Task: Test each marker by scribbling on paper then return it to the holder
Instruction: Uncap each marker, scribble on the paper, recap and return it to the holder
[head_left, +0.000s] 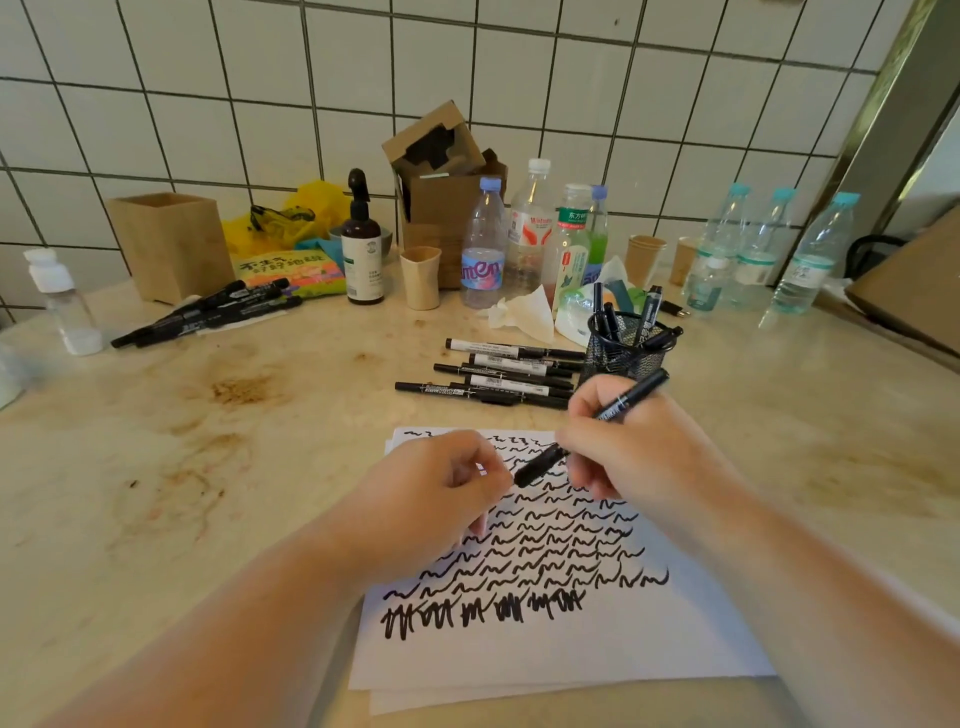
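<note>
My right hand (636, 452) grips a black marker (597, 421) above the white paper (571, 639), its capped lower end pointing toward my left hand (436, 499). The left hand hovers over the paper with fingers curled close to that end; whether it touches the cap I cannot tell. The paper is covered with rows of black scribbles. A black mesh holder (626, 345) with a few markers stands just beyond my right hand. Several black markers (498, 374) lie in a row on the counter to the left of the holder.
Another pile of markers (208, 314) lies at the back left near a wooden box (171, 244). Along the tiled wall stand plastic bottles (530, 234), a spray bottle (362, 244), cups, a cardboard box (441, 176) and crumpled tissue (524, 314).
</note>
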